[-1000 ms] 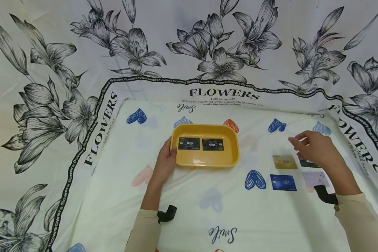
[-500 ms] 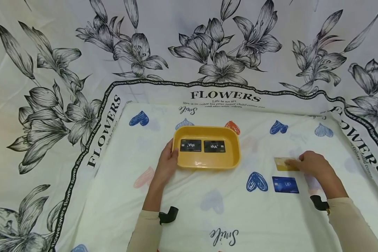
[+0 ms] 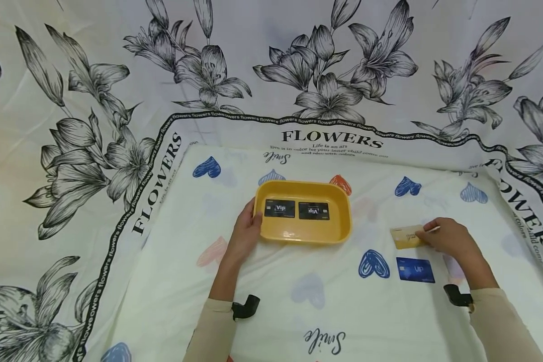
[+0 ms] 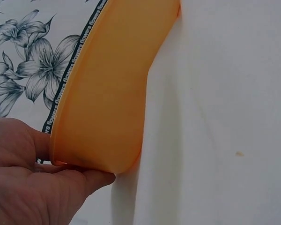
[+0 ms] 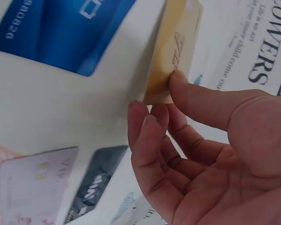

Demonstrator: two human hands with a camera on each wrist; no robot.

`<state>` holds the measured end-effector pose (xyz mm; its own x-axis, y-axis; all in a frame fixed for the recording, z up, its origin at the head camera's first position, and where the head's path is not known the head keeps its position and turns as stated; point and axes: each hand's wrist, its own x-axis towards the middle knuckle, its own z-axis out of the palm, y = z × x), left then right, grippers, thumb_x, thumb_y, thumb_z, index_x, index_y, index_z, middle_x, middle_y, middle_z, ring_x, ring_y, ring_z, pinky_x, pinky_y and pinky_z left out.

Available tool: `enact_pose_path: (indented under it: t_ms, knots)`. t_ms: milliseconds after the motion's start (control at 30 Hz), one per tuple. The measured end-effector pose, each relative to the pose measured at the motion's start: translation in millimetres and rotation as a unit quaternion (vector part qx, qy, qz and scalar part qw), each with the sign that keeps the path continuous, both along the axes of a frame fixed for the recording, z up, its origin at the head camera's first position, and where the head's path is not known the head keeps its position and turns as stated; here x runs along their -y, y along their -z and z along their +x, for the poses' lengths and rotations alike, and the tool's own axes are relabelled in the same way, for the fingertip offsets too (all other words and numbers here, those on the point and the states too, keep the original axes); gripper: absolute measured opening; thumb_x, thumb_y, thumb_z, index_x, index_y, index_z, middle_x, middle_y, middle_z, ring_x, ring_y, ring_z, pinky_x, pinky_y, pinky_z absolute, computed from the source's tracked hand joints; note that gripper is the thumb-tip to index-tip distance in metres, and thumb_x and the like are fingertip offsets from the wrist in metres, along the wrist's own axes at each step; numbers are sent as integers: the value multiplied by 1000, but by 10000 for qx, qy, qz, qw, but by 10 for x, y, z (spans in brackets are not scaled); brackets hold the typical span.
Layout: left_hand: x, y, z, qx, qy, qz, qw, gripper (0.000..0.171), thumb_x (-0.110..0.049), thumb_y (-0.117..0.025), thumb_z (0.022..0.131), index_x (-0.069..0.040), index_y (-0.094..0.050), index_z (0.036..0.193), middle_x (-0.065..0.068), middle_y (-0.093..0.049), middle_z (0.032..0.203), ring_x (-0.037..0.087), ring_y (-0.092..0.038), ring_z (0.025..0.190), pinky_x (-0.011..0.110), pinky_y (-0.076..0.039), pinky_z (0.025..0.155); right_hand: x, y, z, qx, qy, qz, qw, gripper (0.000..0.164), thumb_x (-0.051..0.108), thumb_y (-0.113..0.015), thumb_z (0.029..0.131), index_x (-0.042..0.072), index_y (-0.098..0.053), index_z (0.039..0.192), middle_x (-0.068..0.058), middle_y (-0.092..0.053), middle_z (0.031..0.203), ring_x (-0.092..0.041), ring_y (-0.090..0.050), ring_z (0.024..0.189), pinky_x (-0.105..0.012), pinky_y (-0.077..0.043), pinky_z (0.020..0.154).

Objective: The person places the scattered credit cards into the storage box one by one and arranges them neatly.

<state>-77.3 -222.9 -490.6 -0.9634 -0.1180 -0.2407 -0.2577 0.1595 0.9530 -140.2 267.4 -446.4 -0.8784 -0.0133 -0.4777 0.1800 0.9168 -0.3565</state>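
Observation:
My left hand (image 3: 246,226) grips the left end of a yellow plastic tray (image 3: 303,232), thumb at the rim and fingers against its outer wall. In the left wrist view the tray's side (image 4: 107,93) stands over the cloth. Two black Vip cards, a left one (image 3: 279,208) and a right one (image 3: 314,211), lie side by side in it. At the right, my right hand (image 3: 450,239) pinches the end of a gold card (image 3: 402,237) between thumb and fingers. That gold card (image 5: 171,51) is tilted in the right wrist view, one edge raised off the cloth.
A blue VIP card (image 3: 415,270) lies just in front of the gold one. A pale pink card (image 5: 37,183) and a dark card (image 5: 96,187) lie by the right hand, mostly hidden in the head view. The cloth (image 3: 172,281) has printed hearts.
My right hand has come down from above the cards onto the gold card, taken hold of it and tilted it up. My left hand keeps its grip on the tray.

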Motion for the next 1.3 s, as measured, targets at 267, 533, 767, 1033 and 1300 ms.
enact_pose_path:
  t_ms: [267, 533, 767, 1033, 1300]
  knots:
    - [-12, 5, -5, 126, -39, -157, 9998, 56, -22, -45, 115, -22, -29, 168, -3, -34, 171, 18, -27, 159, 43, -27, 129, -4, -174, -37, -571, -398, -389, 9968, 49, 36, -71, 103, -9, -62, 118, -27, -70, 108, -28, -66, 85, -33, -59, 68]
    - [-4, 2, 12, -89, 3, 24, 10000, 56, -18, -45, 114, -18, -29, 168, 0, -35, 171, 19, -29, 159, 43, -27, 129, 537, -597, -96, -984, -510, -1360, 9845, 44, 37, -68, 105, -2, -62, 127, -26, -70, 122, -32, -68, 99, -21, -60, 74]
    - [-6, 17, -3, -14, -87, 13, 10000, 56, -18, -45, 114, -19, -30, 168, -1, -35, 171, 19, -29, 159, 42, -27, 129, 1591, -689, -176, -476, -904, -2331, 9671, 32, 29, -73, 103, 4, -65, 121, -15, -73, 108, -30, -67, 93, -25, -60, 77]
    - [4, 44, 14, -178, -167, 215, 9995, 55, -15, -45, 114, -16, -33, 167, 2, -38, 169, 21, -33, 157, 44, -30, 128, 2477, -184, -283, 707, -960, -2493, 9611, 25, 23, -78, 99, 3, -70, 110, -12, -70, 102, -23, -67, 88, -24, -61, 76]
    - [18, 25, 17, -299, -139, 412, 9986, 53, -14, -45, 114, -14, -35, 166, 4, -42, 167, 20, -37, 155, 42, -34, 126, 2751, -9, -210, 1019, -884, -2239, 9652, 35, 22, -83, 94, -1, -65, 115, -15, -70, 109, -21, -70, 82, -25, -61, 73]
